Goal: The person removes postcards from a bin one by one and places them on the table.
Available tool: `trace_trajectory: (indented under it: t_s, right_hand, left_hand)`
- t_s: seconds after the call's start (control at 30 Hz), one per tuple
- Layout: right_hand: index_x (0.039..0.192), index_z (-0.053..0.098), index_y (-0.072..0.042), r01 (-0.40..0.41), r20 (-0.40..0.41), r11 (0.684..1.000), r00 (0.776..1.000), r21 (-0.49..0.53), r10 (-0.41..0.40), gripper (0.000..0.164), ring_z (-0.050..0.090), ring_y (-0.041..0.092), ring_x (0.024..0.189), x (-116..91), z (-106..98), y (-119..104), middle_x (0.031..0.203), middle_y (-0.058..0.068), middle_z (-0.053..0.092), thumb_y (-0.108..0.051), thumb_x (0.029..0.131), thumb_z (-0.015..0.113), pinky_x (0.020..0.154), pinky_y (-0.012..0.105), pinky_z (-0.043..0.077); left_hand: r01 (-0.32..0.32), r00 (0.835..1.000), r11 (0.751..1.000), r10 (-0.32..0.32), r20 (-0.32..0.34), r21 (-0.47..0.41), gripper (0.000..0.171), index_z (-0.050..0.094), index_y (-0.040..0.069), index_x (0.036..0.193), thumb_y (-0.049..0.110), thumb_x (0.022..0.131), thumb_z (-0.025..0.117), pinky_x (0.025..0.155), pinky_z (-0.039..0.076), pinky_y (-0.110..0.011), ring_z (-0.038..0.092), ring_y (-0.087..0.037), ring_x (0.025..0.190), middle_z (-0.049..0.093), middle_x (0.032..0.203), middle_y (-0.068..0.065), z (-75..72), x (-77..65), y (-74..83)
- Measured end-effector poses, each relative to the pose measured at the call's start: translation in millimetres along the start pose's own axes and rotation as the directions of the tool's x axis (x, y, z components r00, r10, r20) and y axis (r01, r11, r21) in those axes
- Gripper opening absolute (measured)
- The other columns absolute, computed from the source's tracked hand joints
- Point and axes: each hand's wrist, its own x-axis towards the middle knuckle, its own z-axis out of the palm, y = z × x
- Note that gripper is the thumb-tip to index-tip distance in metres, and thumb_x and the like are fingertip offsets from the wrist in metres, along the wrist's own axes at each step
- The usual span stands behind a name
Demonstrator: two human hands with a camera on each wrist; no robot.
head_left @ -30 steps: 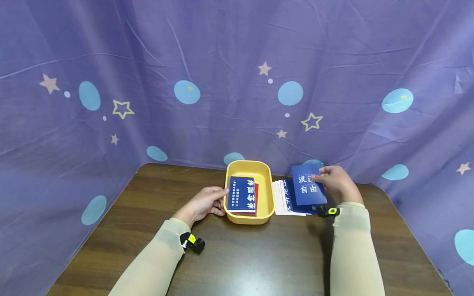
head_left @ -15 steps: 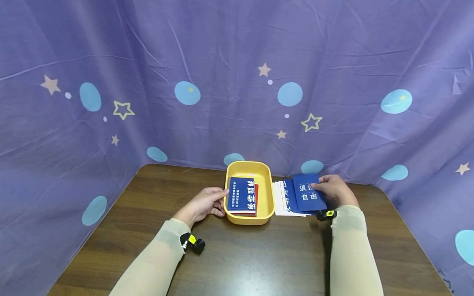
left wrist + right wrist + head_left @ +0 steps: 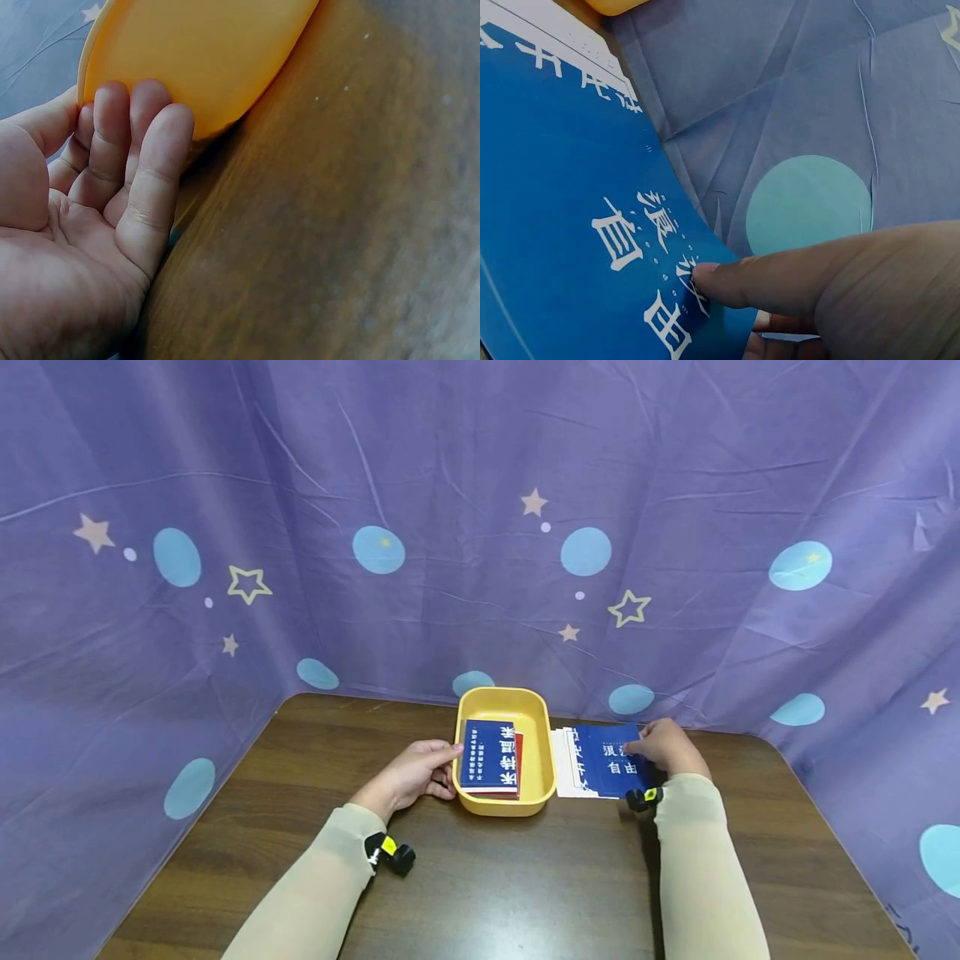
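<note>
A yellow tray [image 3: 540, 785] stands at the middle of the table. Blue cards with white Chinese characters [image 3: 487, 756] lie in it over a red one [image 3: 520, 768]. My left hand [image 3: 408, 772] grips the tray's left wall, thumb over the rim and fingertips against the outside, as the left wrist view shows. To the right of the tray, my right hand [image 3: 667, 747] pinches a blue card [image 3: 615, 777] by its right side, thumb on top and fingers underneath. That card lies over another blue card and several white cards [image 3: 564, 768]. How many lie beneath is hidden.
The brown wooden table [image 3: 487, 877] reaches back to a purple curtain [image 3: 465, 618] with stars and blue ovals. The curtain hangs close behind the tray and the cards. A small black camera [image 3: 401, 858] is strapped to the left wrist, another [image 3: 641, 799] to the right.
My right hand has lowered the blue card and shifted it slightly left, onto the cards beside the tray. My left hand and the tray have stayed put.
</note>
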Motion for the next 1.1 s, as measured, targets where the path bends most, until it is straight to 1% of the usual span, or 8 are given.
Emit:
trace_trajectory:
  t_s: [0.13,0.33,0.53,0.7,0.8,0.87,0.93,1.1]
  right_hand:
    - [0.111,0.066,0.010,-0.045,-0.008,0.999,0.999,0.010,0.045,0.038,0.067,0.039,0.099,-3.0,1.5,-3.4,0.110,0.025,0.065,-0.020,0.092,0.082,0.092,0.055,0.066]
    - [0.111,0.062,0.007,-0.078,-0.032,0.997,0.996,0.017,0.078,0.039,0.067,0.042,0.103,-8.2,3.0,-7.8,0.114,0.027,0.062,-0.019,0.092,0.083,0.094,0.055,0.065]
    - [0.113,0.057,0.005,-0.067,-0.044,0.997,0.997,0.032,0.068,0.041,0.065,0.044,0.107,-11.4,4.1,-9.0,0.117,0.028,0.060,-0.018,0.091,0.084,0.094,0.057,0.065]
    - [0.106,0.060,0.002,-0.033,-0.037,0.999,0.999,-0.019,0.032,0.036,0.063,0.042,0.102,-11.7,1.2,-9.4,0.109,0.024,0.063,-0.020,0.091,0.083,0.092,0.056,0.063]
    - [0.098,0.062,-0.001,0.003,-0.061,0.998,0.998,-0.070,-0.007,0.030,0.062,0.041,0.100,-11.5,-2.2,-11.2,0.103,0.021,0.065,-0.025,0.092,0.081,0.090,0.056,0.058]
    - [0.095,0.064,-0.002,0.047,-0.082,0.995,0.995,-0.083,-0.053,0.030,0.062,0.040,0.099,-12.1,-5.1,-14.2,0.101,0.020,0.066,-0.027,0.094,0.079,0.090,0.056,0.055]
    - [0.098,0.066,-0.002,0.079,-0.090,0.994,0.992,-0.071,-0.085,0.030,0.063,0.038,0.097,-13.0,-7.5,-19.6,0.101,0.019,0.068,-0.030,0.096,0.077,0.089,0.054,0.056]
    - [0.115,0.067,0.000,0.140,-0.061,0.990,0.988,-0.004,-0.140,0.040,0.070,0.032,0.091,-17.9,-12.0,-41.6,0.099,0.016,0.073,-0.036,0.098,0.075,0.083,0.047,0.058]
  left_hand:
    - [0.012,1.000,1.000,-0.012,-0.004,-0.004,0.034,0.063,-0.005,0.107,0.029,0.111,0.060,0.058,0.067,-0.033,0.070,-0.020,0.060,0.068,0.070,-0.003,-0.2,0.2,-0.2]
    - [0.012,1.000,1.000,-0.012,-0.002,-0.006,0.036,0.062,-0.007,0.109,0.029,0.110,0.061,0.057,0.067,-0.033,0.070,-0.020,0.059,0.068,0.069,-0.004,-0.9,-0.6,0.0]
    - [0.009,1.000,1.000,-0.009,0.000,-0.002,0.034,0.063,-0.005,0.107,0.029,0.110,0.061,0.057,0.067,-0.033,0.070,-0.019,0.059,0.068,0.070,-0.003,-0.5,-1.3,0.9]
    - [0.008,1.000,1.000,-0.008,0.002,-0.009,0.033,0.064,-0.001,0.102,0.031,0.109,0.063,0.057,0.067,-0.033,0.070,-0.020,0.059,0.068,0.070,-0.003,-0.1,-0.4,0.0]
    - [0.007,1.000,1.000,-0.007,0.006,-0.011,0.033,0.064,0.000,0.101,0.033,0.108,0.064,0.057,0.067,-0.033,0.070,-0.019,0.059,0.068,0.069,-0.003,0.8,-0.1,-0.6]
    - [0.006,1.000,1.000,-0.005,0.006,-0.009,0.034,0.064,0.000,0.100,0.033,0.108,0.064,0.057,0.067,-0.033,0.070,-0.019,0.059,0.068,0.069,-0.003,1.2,-0.4,-0.5]
    - [0.009,1.000,1.000,-0.009,0.001,-0.011,0.033,0.064,0.000,0.100,0.033,0.108,0.064,0.056,0.067,-0.033,0.070,-0.019,0.059,0.068,0.069,-0.003,1.5,-1.1,0.1]
    - [0.017,1.000,1.000,-0.017,-0.010,-0.018,0.031,0.065,0.003,0.099,0.032,0.108,0.064,0.056,0.066,-0.032,0.070,-0.019,0.058,0.069,0.068,-0.003,1.9,-2.7,2.0]
